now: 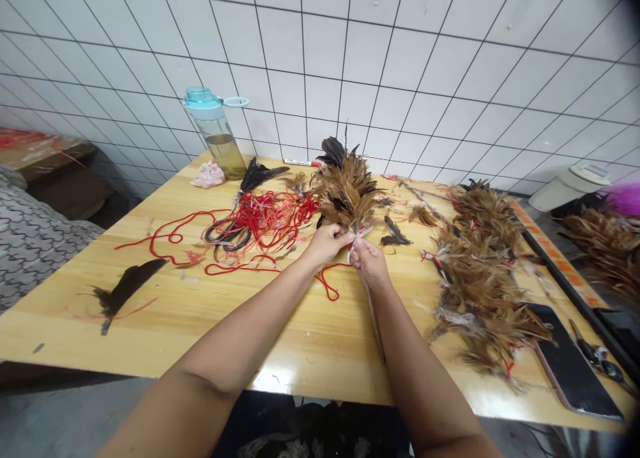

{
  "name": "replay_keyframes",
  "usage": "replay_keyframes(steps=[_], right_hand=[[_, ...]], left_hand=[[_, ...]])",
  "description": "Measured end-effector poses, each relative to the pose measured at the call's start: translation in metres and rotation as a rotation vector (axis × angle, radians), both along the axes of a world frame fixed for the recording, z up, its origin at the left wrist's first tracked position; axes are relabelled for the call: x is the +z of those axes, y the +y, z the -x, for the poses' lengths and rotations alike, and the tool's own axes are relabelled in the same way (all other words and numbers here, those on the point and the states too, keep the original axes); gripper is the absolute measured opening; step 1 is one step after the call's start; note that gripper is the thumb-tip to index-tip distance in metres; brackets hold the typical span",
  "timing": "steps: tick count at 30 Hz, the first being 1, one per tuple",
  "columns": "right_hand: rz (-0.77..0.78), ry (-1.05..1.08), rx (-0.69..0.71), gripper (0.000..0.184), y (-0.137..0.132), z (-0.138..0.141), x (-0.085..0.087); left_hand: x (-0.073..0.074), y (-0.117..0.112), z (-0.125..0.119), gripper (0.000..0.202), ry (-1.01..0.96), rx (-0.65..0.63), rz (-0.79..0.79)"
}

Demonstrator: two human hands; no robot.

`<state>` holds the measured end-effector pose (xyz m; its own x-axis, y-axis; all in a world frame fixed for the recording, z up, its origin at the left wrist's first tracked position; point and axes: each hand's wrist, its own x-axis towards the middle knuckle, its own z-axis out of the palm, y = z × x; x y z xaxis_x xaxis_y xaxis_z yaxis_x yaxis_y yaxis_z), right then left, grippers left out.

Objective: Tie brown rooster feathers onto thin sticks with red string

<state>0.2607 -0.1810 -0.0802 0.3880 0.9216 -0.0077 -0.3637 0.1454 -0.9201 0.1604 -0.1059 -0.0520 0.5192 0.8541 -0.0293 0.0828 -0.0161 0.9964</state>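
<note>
My left hand (327, 241) and my right hand (369, 259) meet over the middle of a wooden table (165, 325). Both are closed in a pinch at the base of a bunch of brown and black feathers (347, 191) that fans out away from me. A thin stick (374, 318) runs from under my right hand back toward me. A red string (327, 285) curls on the table just below my hands. A tangle of red strings (260, 219) lies to the left of the bunch.
A pile of bundled brown feathers (480, 265) covers the right side. A phone (570, 365) and scissors (597, 358) lie at the right edge. A water bottle (217, 135) stands at the back left by a tiled wall. A loose black feather (125, 288) rests left.
</note>
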Motion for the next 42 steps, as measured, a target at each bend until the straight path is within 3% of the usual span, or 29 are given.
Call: replay_keyframes(steps=[5,13,24,32,38,42], right_hand=[[0.003,0.025,-0.003,0.039,-0.001,0.0,0.004],[-0.003,0.057,-0.036,0.04,0.001,0.0,0.002],[-0.003,0.027,-0.076,0.041,0.003,0.002,-0.001],[-0.002,0.144,-0.091,0.036,0.0,-0.003,0.0],[-0.004,0.132,-0.055,0.039,-0.004,-0.003,0.005],[0.008,0.118,-0.071,0.042,-0.003,-0.003,0.005]], left_hand=[[-0.003,0.001,0.0,0.034,0.026,0.017,-0.017],[-0.002,0.0,0.002,0.039,-0.129,-0.064,0.094],[-0.004,-0.001,0.002,0.044,-0.073,-0.067,0.1],[0.007,-0.003,0.005,0.032,-0.114,-0.159,0.099],[0.01,-0.012,0.004,0.031,-0.115,-0.356,0.214],[0.01,-0.013,0.007,0.032,-0.051,-0.401,0.189]])
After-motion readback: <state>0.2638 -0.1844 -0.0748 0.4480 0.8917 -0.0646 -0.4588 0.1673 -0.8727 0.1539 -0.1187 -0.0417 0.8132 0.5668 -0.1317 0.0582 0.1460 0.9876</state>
